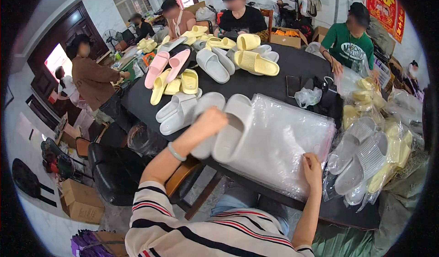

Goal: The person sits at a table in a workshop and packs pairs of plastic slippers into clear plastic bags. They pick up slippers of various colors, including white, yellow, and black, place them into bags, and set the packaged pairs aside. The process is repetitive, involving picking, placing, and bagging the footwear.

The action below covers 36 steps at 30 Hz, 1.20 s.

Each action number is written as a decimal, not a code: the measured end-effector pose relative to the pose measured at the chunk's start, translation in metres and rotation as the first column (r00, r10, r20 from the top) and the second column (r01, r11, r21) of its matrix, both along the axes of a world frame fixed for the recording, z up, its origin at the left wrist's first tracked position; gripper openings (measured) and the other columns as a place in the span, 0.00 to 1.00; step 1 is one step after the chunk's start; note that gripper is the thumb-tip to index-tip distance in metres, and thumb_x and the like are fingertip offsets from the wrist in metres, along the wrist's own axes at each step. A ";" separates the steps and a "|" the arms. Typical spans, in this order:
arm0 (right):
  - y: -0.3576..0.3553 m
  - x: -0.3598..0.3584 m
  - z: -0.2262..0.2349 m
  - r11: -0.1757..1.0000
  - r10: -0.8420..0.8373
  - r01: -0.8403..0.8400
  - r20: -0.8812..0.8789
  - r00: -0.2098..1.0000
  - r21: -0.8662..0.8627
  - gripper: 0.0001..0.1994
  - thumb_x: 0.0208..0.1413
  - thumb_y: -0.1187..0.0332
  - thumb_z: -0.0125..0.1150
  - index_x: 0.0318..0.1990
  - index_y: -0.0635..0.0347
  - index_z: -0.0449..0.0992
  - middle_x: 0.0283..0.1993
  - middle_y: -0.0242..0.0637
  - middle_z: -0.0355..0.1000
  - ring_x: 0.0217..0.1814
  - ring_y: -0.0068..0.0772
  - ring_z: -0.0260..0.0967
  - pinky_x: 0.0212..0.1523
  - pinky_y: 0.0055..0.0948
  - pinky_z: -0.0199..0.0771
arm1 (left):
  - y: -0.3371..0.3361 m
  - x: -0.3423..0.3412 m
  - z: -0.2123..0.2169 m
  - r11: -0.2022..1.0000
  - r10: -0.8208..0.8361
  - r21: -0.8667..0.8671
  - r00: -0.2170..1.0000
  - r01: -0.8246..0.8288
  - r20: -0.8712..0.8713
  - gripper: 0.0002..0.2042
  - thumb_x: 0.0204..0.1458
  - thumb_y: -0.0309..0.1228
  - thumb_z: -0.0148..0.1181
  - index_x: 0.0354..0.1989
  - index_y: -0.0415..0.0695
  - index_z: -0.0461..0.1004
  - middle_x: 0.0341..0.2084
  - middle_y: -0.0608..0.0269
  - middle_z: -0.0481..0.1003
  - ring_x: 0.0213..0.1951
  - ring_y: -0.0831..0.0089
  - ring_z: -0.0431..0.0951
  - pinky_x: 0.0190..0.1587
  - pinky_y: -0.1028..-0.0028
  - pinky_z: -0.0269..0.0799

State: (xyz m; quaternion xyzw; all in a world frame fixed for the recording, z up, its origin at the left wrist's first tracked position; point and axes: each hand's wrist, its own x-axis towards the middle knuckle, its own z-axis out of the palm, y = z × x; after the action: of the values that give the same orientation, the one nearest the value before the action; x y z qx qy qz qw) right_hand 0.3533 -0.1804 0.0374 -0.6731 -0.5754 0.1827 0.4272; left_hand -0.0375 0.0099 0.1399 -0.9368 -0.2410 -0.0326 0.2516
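My left hand (212,122) is closed over the straps of a pair of light grey slippers (238,127), held side by side at the left end of a stack of clear plastic bags (283,138). The slippers overlap the edge of that stack. At its lower right side my right hand (313,168) pinches the edge of a plastic bag between thumb and fingers. Just left of the held pair lies another pair of grey slippers (176,114). Bagged grey slippers (361,158) rest to the right of my right hand.
Loose slippers in grey, yellow (256,63) and pink (157,68) pile up across the black table (283,85). A phone (293,86) and a crumpled clear bag (308,97) lie beyond the stack. Several people sit or stand around, one in a green shirt (350,49). A black chair (109,172) stands left.
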 end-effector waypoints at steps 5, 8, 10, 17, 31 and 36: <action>0.000 -0.002 -0.001 0.999 0.006 -0.007 0.024 1.000 0.045 0.08 0.56 0.72 0.55 0.42 0.62 0.75 0.45 0.42 0.72 0.40 0.40 0.71 0.42 0.32 0.71 | 0.027 -0.089 -0.017 0.972 0.235 -0.077 0.936 -0.222 0.263 0.02 0.38 0.27 0.56 0.20 0.46 0.76 0.22 0.61 0.76 0.29 0.61 0.77 0.36 0.65 0.73; 0.000 -0.001 -0.003 1.000 -0.004 0.004 0.066 0.998 0.004 0.08 0.56 0.72 0.56 0.42 0.61 0.75 0.46 0.41 0.72 0.41 0.40 0.71 0.42 0.32 0.71 | 0.020 -0.099 -0.037 0.880 0.466 -0.262 0.826 -0.396 0.318 0.02 0.41 0.27 0.58 0.23 0.45 0.76 0.25 0.60 0.75 0.33 0.58 0.75 0.41 0.64 0.71; 0.000 0.000 -0.005 0.999 -0.002 -0.001 0.077 0.997 0.046 0.08 0.56 0.72 0.56 0.42 0.60 0.75 0.46 0.41 0.72 0.42 0.40 0.71 0.42 0.31 0.71 | 0.012 -0.099 -0.053 0.890 0.452 -0.275 0.777 -0.364 0.438 0.04 0.41 0.28 0.60 0.27 0.44 0.76 0.30 0.57 0.74 0.36 0.55 0.74 0.45 0.62 0.69; -0.001 -0.001 -0.005 1.000 -0.018 0.017 0.066 0.998 0.015 0.08 0.55 0.73 0.58 0.43 0.62 0.75 0.47 0.41 0.71 0.44 0.41 0.71 0.43 0.31 0.72 | -0.013 -0.079 -0.091 0.836 0.524 -0.339 0.446 -0.432 0.726 0.26 0.35 0.30 0.70 0.46 0.43 0.68 0.44 0.44 0.67 0.48 0.51 0.68 0.55 0.54 0.61; -0.003 -0.002 -0.009 1.000 -0.003 0.002 0.041 0.999 0.025 0.09 0.54 0.74 0.56 0.43 0.64 0.74 0.48 0.44 0.70 0.50 0.44 0.68 0.51 0.33 0.68 | 0.042 -0.088 -0.090 0.654 0.722 -0.187 0.530 -0.733 0.444 0.26 0.35 0.34 0.67 0.48 0.44 0.75 0.55 0.61 0.71 0.65 0.59 0.59 0.67 0.47 0.44; -0.003 -0.006 -0.002 0.998 -0.007 0.005 0.039 0.999 0.064 0.09 0.53 0.76 0.57 0.42 0.63 0.75 0.47 0.44 0.70 0.47 0.42 0.69 0.46 0.31 0.69 | 0.047 -0.096 -0.098 0.683 0.662 -0.156 0.514 -0.714 0.546 0.18 0.35 0.32 0.66 0.40 0.44 0.79 0.53 0.61 0.72 0.65 0.61 0.59 0.67 0.48 0.43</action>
State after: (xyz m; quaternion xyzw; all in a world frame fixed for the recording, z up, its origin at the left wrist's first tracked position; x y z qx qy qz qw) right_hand 0.3478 -0.1839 0.0351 -0.6644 -0.5871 0.1496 0.4376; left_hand -0.1331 0.0565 0.0421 -0.6980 -0.6526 -0.2147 0.2021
